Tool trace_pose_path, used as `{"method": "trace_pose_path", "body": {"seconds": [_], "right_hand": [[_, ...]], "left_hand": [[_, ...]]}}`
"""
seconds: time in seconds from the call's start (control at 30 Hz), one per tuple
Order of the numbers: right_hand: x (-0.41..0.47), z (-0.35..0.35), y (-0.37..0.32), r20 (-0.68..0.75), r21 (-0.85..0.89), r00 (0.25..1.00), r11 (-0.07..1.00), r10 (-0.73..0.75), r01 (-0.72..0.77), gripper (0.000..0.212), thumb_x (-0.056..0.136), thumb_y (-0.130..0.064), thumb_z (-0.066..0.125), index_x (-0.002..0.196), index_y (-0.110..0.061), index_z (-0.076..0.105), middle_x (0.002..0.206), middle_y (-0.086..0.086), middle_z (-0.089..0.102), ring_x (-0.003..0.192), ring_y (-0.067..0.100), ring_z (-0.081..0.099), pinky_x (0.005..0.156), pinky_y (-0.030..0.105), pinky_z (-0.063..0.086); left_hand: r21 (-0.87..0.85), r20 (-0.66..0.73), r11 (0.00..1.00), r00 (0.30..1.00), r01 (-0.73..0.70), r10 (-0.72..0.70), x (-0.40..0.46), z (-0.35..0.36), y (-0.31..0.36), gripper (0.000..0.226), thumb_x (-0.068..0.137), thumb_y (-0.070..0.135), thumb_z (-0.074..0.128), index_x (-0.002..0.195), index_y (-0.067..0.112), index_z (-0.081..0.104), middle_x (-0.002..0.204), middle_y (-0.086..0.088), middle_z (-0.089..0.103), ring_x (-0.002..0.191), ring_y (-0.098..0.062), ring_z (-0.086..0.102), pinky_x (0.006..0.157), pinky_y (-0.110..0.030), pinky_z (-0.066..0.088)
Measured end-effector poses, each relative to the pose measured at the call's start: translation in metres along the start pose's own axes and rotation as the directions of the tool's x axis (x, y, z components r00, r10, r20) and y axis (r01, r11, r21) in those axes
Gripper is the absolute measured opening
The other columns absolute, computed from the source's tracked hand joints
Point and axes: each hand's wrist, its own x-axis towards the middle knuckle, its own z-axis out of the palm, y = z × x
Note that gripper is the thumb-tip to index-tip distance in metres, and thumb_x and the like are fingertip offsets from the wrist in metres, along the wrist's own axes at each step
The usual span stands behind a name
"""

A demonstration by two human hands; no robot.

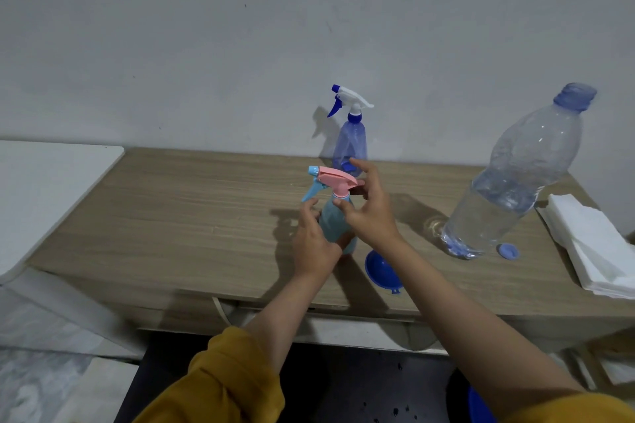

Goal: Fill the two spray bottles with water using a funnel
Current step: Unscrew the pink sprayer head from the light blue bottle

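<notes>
A: At a wooden worktop (171,216), a person is working on the light blue spray bottle (335,228), the left hand (314,244) wrapping its body to steady it while the right hand (369,209) is closing finger and thumb around the collar under the pink trigger head (335,182).

B: So which step is under way?

A: Judging by that grip, the head is being turned at the neck; whether on or off, one frame is not telling. The second spray bottle (350,144), darker blue, is standing capped by the wall, just behind.

B: And the rest of the kit?

A: The blue funnel (378,269) is lying on its side just right of the held bottle. The large water bottle (515,178) is standing open further right, partly full, its cap (508,251) beside its base, and folded tissues (591,244) beyond.

B: The next move?

A: If the head is coming off, it is calling for seating the funnel upright in the neck before pouring.
</notes>
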Motion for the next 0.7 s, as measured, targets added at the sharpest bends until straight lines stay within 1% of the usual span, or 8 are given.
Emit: {"method": "trace_pose_path", "body": {"seconds": [0.07,0.13,0.27,0.37,0.47,0.57,0.63,0.7], "right_hand": [[-0.001,0.001,-0.001,0.010,0.011,1.000,1.000,-0.016,0.016,0.060,0.076,0.001,0.069,0.127,-0.021,0.046,0.116,-0.005,0.060,0.097,0.008,0.062,0.085,0.027,0.053],[-0.002,0.002,-0.003,0.016,0.026,1.000,1.000,-0.016,0.015,0.054,0.078,0.006,0.064,0.122,-0.020,0.047,0.112,-0.008,0.061,0.095,0.001,0.061,0.081,0.018,0.050],[0.004,0.001,-0.007,0.082,0.035,0.997,0.999,-0.008,0.005,0.055,0.082,0.010,0.053,0.126,-0.021,0.042,0.107,0.002,0.063,0.084,0.000,0.061,0.076,0.016,0.050],[0.011,-0.001,-0.013,0.098,0.032,0.995,0.999,-0.030,0.027,0.056,0.082,0.011,0.054,0.129,-0.019,0.044,0.110,0.004,0.063,0.088,0.001,0.061,0.077,0.012,0.048],[0.024,-0.007,-0.024,0.036,0.049,0.997,0.997,-0.064,0.062,0.052,0.083,0.005,0.060,0.128,-0.018,0.047,0.109,0.000,0.061,0.091,0.007,0.061,0.079,0.015,0.049],[0.046,-0.024,-0.039,-0.047,0.055,0.996,0.996,-0.072,0.075,0.048,0.083,-0.002,0.064,0.126,-0.021,0.051,0.098,-0.009,0.060,0.080,0.009,0.062,0.069,0.019,0.052],[0.063,-0.042,-0.052,-0.092,0.046,0.992,0.995,-0.087,0.092,0.048,0.082,-0.006,0.067,0.125,-0.022,0.052,0.097,-0.004,0.063,0.078,0.015,0.065,0.063,0.021,0.052],[0.080,-0.062,-0.066,-0.143,0.034,0.983,0.992,-0.114,0.120,0.048,0.080,-0.007,0.070,0.123,-0.021,0.054,0.096,0.001,0.065,0.077,0.018,0.065,0.063,0.022,0.051]], "left_hand": [[0.022,-0.002,1.000,1.000,0.006,-0.006,-0.001,0.000,0.001,0.084,0.068,0.022,0.082,0.133,0.024,0.028,0.111,0.006,0.057,0.096,-0.015,0.061,0.052,-0.011,0.031],[0.000,0.000,1.000,1.000,-0.016,0.016,0.000,0.000,0.001,0.090,0.065,0.024,0.084,0.133,0.025,0.026,0.111,0.005,0.059,0.095,-0.015,0.061,0.054,-0.012,0.035],[-0.036,0.005,0.999,1.000,-0.009,0.009,0.003,0.001,0.000,0.098,0.055,0.031,0.089,0.131,0.025,0.027,0.106,0.005,0.060,0.091,-0.016,0.061,0.065,-0.027,0.044],[-0.059,-0.015,0.998,1.000,-0.023,0.022,0.003,0.002,-0.002,0.094,0.058,0.035,0.087,0.130,0.027,0.027,0.107,0.002,0.061,0.094,-0.018,0.062,0.073,-0.036,0.053],[-0.060,-0.012,0.998,1.000,-0.022,0.021,0.001,0.002,-0.001,0.091,0.061,0.033,0.085,0.130,0.029,0.026,0.113,0.000,0.060,0.099,-0.018,0.061,0.077,-0.037,0.054],[-0.036,-0.016,0.998,0.999,-0.042,0.041,0.000,0.001,0.000,0.091,0.062,0.032,0.085,0.132,0.024,0.027,0.117,-0.001,0.059,0.102,-0.019,0.060,0.079,-0.034,0.053],[-0.015,-0.017,0.998,0.998,-0.058,0.057,-0.001,0.001,-0.001,0.090,0.065,0.035,0.083,0.135,0.022,0.028,0.123,-0.001,0.057,0.107,-0.019,0.059,0.083,-0.033,0.051],[-0.002,-0.026,0.997,0.997,-0.078,0.078,-0.003,0.001,-0.001,0.087,0.066,0.038,0.081,0.136,0.020,0.033,0.128,-0.001,0.054,0.111,-0.018,0.056,0.087,-0.031,0.048]]}}
